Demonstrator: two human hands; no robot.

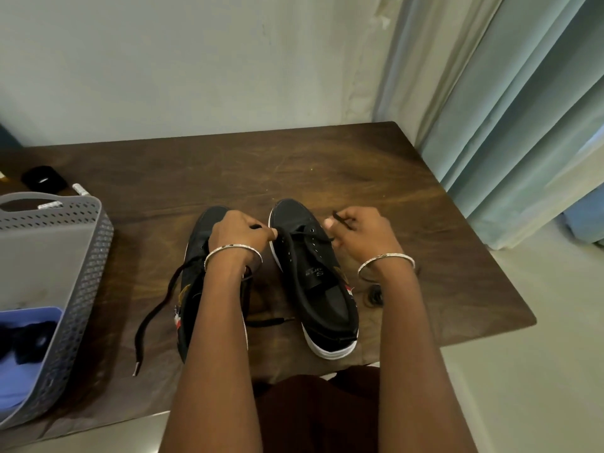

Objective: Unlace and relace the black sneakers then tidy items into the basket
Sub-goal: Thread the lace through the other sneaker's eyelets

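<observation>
Pinching lace ends (340, 220), left hand (240, 232) and right hand (359, 233) work one sneaker's (313, 279) lowest eyelets; other sneaker (192, 282), basket (81, 256) remain.

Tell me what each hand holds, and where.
Both hold the lace of the right sneaker. The left hand pinches one end close to the sneaker's side; the right hand pinches the other end near its tip.

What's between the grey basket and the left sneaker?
Head view: a loose black lace from the left sneaker trails over bare table beside the basket; nothing else there.
</observation>
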